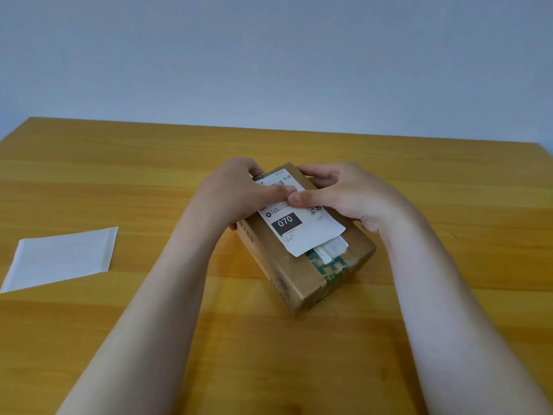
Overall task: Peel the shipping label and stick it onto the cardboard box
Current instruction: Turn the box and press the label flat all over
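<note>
A brown cardboard box [302,277] with green printed tape lies at an angle in the middle of the table. A white shipping label [302,232] with a black "070" block lies flat on the box's top face. My left hand [236,196] grips the box's left side, its thumb pressing on the label's middle. My right hand [344,196] holds the far right side of the box, and its thumb meets the left thumb on the label. Both hands hide the label's middle band.
A white backing sheet [62,259] lies flat on the yellow wooden table [119,181] at the left. The table's far edge meets a pale blue wall. Torn white paper shows under the label's near edge.
</note>
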Tool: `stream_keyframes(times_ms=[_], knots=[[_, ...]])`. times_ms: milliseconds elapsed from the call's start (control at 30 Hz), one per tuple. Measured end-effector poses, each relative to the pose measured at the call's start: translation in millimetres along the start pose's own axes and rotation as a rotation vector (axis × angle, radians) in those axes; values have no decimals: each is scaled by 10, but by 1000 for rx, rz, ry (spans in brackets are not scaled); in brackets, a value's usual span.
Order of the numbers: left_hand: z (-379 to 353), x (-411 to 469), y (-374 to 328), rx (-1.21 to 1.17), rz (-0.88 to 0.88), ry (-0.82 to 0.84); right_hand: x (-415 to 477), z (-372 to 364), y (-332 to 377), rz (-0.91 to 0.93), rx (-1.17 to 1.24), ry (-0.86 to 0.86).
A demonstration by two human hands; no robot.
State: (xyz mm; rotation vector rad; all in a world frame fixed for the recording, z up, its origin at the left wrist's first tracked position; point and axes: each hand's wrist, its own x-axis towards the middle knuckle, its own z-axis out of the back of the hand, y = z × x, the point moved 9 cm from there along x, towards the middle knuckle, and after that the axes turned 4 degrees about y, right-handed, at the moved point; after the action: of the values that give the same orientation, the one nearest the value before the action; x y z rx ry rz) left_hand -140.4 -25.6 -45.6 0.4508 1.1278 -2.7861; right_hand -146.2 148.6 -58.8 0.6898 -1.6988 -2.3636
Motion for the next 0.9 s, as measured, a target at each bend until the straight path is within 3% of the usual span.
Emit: stream_keyframes(times_ms=[667, 900], knots=[[39, 49, -6, 105, 9, -180, 4, 122, -10, -45, -87, -202], [161, 36, -12, 61, -42, -337, -20, -11, 118, -1, -114, -116]])
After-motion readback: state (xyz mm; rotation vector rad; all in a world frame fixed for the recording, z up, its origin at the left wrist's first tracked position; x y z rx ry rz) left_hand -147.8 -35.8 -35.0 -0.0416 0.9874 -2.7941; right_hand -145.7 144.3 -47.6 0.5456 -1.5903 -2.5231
